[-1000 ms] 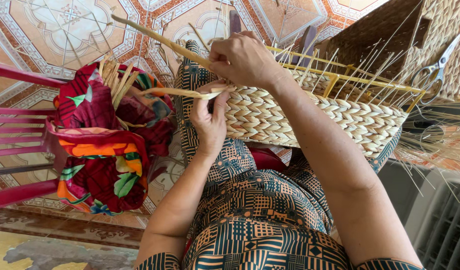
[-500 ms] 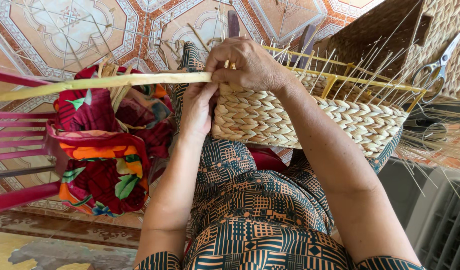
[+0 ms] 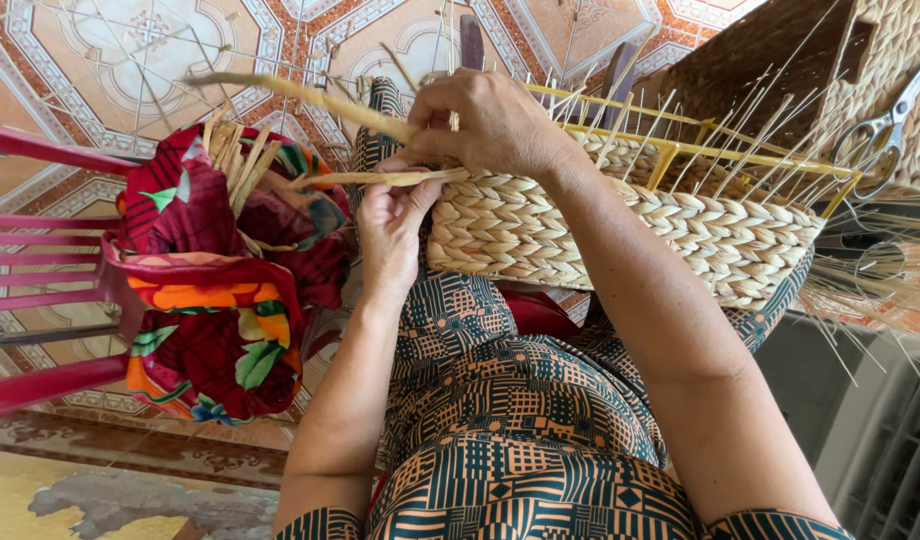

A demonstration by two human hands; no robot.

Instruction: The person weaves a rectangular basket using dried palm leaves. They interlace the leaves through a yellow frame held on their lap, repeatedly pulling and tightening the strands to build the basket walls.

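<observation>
We have the half-woven basket [image 3: 620, 235] lying across our lap, its long axis running from the left, by our hands, out to the right, with thin upright spokes [image 3: 740, 135] standing along its yellow frame [image 3: 680, 150]. Both hands work at the basket's left end. Our right hand [image 3: 495, 125] sits on top of the rim, its grip closed on a thick straw strand [image 3: 300, 97] that runs up and away to the left, well beyond the basket's end. Our left hand [image 3: 395, 225] is just below it, against the woven wall, fingers pinched shut on a second, flatter strand [image 3: 380, 179] that lies nearly level and points left too. The two strands leave the same corner of the weave, the upper one held by the right hand, the lower by the left, and the left hand is the nearer one to that corner's outer face. Beside our left knee, a bundle in flowered cloth [image 3: 220, 290] rests on a pink plastic chair [image 3: 40, 300], with spare straws poking out. Scissors [image 3: 885, 130] lie on another basket [image 3: 830, 70] at the far right, well apart from both hands.
</observation>
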